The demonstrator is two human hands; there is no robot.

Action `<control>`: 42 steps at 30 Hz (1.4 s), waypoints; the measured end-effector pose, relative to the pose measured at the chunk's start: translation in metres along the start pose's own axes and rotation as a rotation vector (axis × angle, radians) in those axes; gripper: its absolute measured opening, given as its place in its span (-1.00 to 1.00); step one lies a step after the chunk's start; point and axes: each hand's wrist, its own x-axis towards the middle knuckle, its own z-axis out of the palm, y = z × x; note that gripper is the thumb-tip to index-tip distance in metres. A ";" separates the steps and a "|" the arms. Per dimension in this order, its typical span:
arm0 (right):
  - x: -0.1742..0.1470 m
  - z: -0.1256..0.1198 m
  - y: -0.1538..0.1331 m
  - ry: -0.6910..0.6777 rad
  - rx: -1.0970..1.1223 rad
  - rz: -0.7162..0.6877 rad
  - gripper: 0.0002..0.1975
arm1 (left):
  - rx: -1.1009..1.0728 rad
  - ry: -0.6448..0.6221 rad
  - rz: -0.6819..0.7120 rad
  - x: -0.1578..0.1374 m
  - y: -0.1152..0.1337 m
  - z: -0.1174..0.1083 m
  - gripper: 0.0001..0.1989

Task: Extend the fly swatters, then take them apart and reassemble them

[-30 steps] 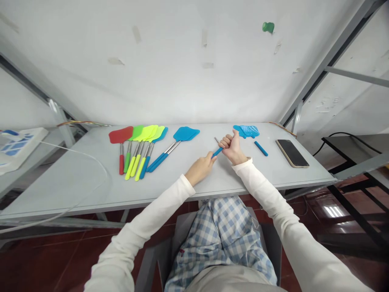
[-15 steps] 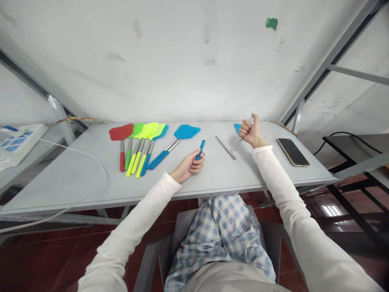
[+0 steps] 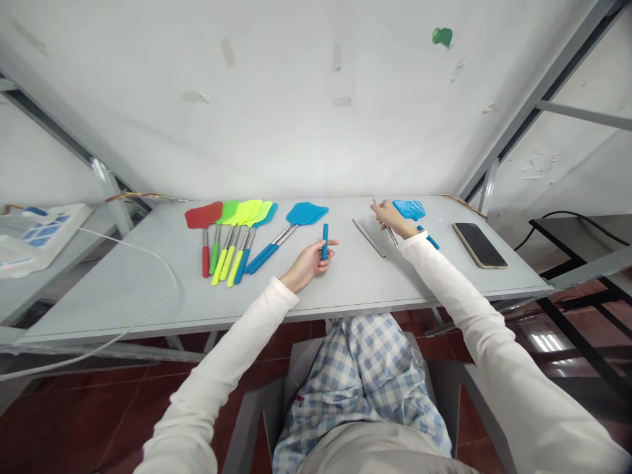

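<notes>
My left hand (image 3: pixel 309 265) is closed round a short blue handle (image 3: pixel 324 241), which stands nearly upright with the index finger stretched out past it. Over the right part of the table, my right hand (image 3: pixel 392 217) grips a thin metal tube (image 3: pixel 392 237) in its fingers, tilted and partly hidden by them. A second metal tube (image 3: pixel 368 237) lies on the table just left of that hand. Behind it is a blue fly swatter head (image 3: pixel 409 209); another blue handle (image 3: pixel 428 237) lies partly covered by my right wrist.
Several fly swatters in red, green, yellow and blue (image 3: pixel 232 227) lie fanned out on the left of the grey table (image 3: pixel 148 289), with blue ones (image 3: pixel 305 212) beside them. A phone (image 3: pixel 478 245) lies at the right. A white cable (image 3: pixel 148 253) crosses the left end.
My right hand has shifted left and loosened from a fist round the tube to a finger grip, uncovering the blue swatter head and handle. My left hand has turned its handle more upright.
</notes>
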 end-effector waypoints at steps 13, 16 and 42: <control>-0.024 0.041 0.009 -0.143 -0.716 -0.326 -0.55 | 0.280 0.216 0.204 0.014 -0.009 0.001 -0.51; -0.019 0.047 0.005 -0.049 -0.663 -0.306 -0.59 | 0.376 0.251 0.238 0.018 -0.009 0.002 -0.47; -0.056 -0.073 0.106 0.402 -0.917 -0.265 -0.56 | 1.907 0.753 0.267 -0.021 0.030 -0.091 -0.67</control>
